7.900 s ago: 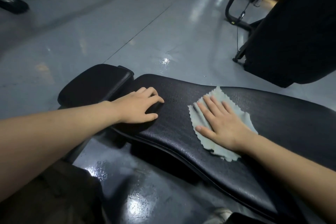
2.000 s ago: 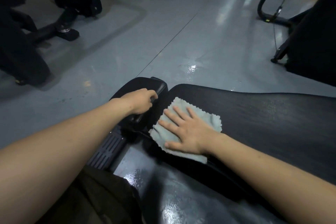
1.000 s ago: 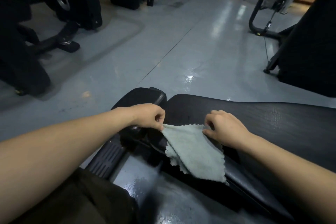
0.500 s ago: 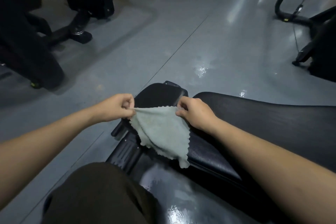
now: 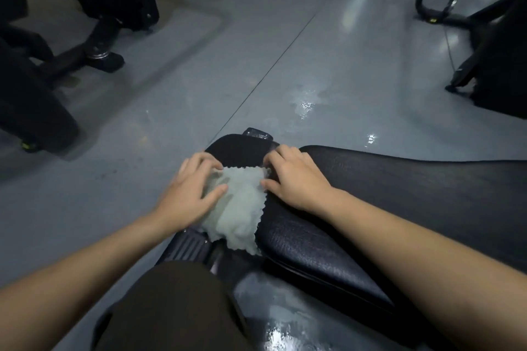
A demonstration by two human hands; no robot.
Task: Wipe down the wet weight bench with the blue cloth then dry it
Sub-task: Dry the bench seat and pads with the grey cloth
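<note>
item: blue cloth (image 5: pixel 238 208). pale, scallop-edged, now laid down over the gap where the small seat pad (image 5: pixel 239 149) meets the long back pad of the weight bench (image 5: pixel 399 196); half a second ago i held it stretched taut in the air between two pinching hands. its lower end droops off the near edge toward 6 o'clock, over the ribbed black frame step (image 5: pixel 189 246).

item: my left hand (image 5: pixel 191 191). on the cloth's 9 o'clock side, fingers spread and only gently bent, thumb lying across the fabric, palm pressing down. the pinch of a moment ago is gone; it grips nothing.

item: my right hand (image 5: pixel 293 179). at the cloth's 3 o'clock edge, resting on the back pad. fingertips curl over the cloth's upper corner near 12 o'clock, thumb touching its side edge. whether the corner is pinched or merely pressed i cannot tell.

item: weight bench. black textured vinyl, running from centre out toward 3 o'clock; both hands have moved down onto it since the earlier frame.

item: floor (image 5: pixel 285 51). grey, glossy, with a wet patch (image 5: pixel 306 107) at 12 o'clock beyond the seat pad.

item: my knee (image 5: pixel 174 308). dark trousers, at 6 o'clock.

item: black gym machines (image 5: pixel 108 8). at 10 o'clock, more at 2 o'clock.
</note>
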